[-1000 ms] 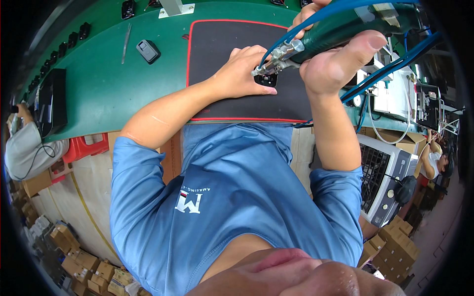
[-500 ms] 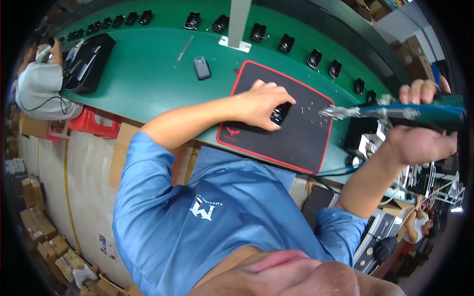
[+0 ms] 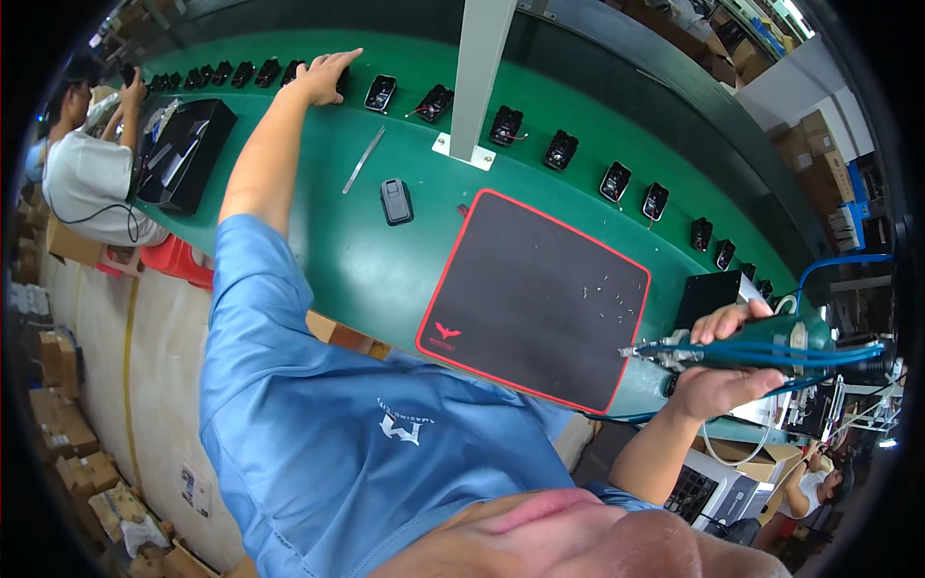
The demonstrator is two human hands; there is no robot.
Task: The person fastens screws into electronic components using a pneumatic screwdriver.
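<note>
You were at the green desk.
Your right hand clamped the green tool; your left hand was among black housings, its grip unclear.

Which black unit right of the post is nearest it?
The black unit by the right end of the white base plate; others there sit farther along.

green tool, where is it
The green tool is at the head view's right, in the right hand, its metal tip by the right edge of the black mat.
</note>
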